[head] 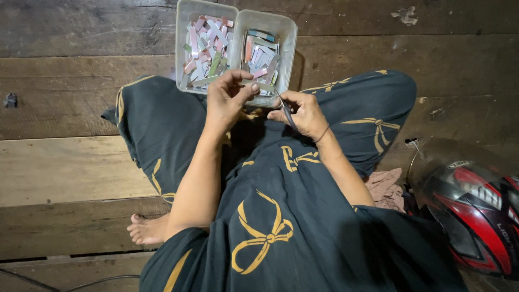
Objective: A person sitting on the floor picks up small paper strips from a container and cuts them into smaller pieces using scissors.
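The left hand (227, 100) pinched a foil strip (258, 85) lying crosswise toward the right hand (304, 113), which was clamped on tweezers (284, 107).

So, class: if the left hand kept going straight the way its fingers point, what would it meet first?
Probably the clear plastic tray of coloured strips: the left hand points up toward its near edge, already pinching a strip there. Depth is hard to judge.
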